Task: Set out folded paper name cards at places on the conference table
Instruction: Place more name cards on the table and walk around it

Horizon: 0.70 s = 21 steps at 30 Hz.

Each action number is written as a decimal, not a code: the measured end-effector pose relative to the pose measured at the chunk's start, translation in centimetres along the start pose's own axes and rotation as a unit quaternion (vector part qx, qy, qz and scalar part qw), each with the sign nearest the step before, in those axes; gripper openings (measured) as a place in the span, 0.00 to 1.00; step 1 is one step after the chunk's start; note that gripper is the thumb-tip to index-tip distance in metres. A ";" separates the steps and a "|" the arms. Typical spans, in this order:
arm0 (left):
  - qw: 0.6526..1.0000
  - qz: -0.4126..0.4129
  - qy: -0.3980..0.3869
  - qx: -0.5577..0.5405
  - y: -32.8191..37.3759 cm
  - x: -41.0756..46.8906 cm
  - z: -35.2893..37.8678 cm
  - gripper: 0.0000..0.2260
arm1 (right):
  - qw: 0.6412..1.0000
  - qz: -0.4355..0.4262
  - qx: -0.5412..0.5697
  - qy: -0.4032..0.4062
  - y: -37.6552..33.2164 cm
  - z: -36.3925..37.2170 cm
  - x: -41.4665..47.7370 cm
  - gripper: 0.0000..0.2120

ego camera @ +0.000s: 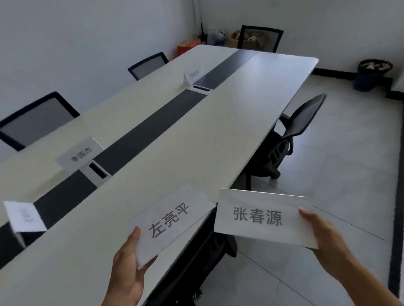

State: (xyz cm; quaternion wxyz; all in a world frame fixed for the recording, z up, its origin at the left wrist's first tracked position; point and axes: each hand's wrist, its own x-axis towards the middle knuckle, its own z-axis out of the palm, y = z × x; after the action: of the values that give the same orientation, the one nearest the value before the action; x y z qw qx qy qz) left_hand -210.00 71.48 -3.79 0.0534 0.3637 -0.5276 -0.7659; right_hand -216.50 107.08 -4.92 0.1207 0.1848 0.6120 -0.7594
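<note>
My left hand (126,272) grips the near corner of a folded white name card (171,222) printed with three dark characters, held over the near right edge of the conference table (196,139). My right hand (323,235) holds a second folded name card (262,217) by its right end, out past the table edge above the floor. Three name cards stand along the dark centre strip: one at near left (24,216), one at mid-left (81,154), one farther off (193,74).
Mesh chairs stand on the far side at left (32,119) and at mid (147,64), one at the table's far end (260,37), one black chair at the right edge (294,131). A bin (373,74) sits by the right wall. Boxes (188,47) lie in the corner.
</note>
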 end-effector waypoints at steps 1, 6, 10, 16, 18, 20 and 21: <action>1.000 0.004 0.019 -0.005 -0.1 -0.2 0.7 0.09 | 1.000 0.008 -0.004 -0.009 -0.7 0.0 1.8 0.11; 0.992 0.012 0.124 -0.034 -1.3 -0.9 0.7 0.12 | 0.996 0.040 -0.050 -0.068 -3.5 2.7 8.4 0.07; 0.978 -0.008 0.202 -0.050 -2.2 0.3 -1.3 0.18 | 0.988 0.075 -0.064 -0.117 -4.1 6.4 12.0 0.08; 0.977 -0.016 0.212 -0.023 -0.6 7.5 -2.8 0.07 | 0.982 0.104 -0.071 -0.143 -5.2 11.8 16.6 0.07; 0.979 -0.026 0.199 -0.014 0.5 10.9 -2.9 0.08 | 0.983 0.114 -0.070 -0.129 -6.1 13.5 18.2 0.07; 0.982 -0.023 0.188 -0.006 1.9 14.3 -3.2 0.11 | 0.982 0.114 -0.066 -0.132 -6.9 15.4 19.8 0.06; 0.983 -0.020 0.181 -0.004 2.7 16.3 -3.5 0.10 | 0.982 0.113 -0.075 -0.128 -7.1 16.5 20.6 0.06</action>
State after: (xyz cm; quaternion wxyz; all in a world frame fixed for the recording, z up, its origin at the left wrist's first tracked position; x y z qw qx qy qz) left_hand -220.55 60.06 -10.32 0.1341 0.5066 -0.4989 -0.6903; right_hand -240.24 93.44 -4.44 0.2970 0.1445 0.6218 -0.7101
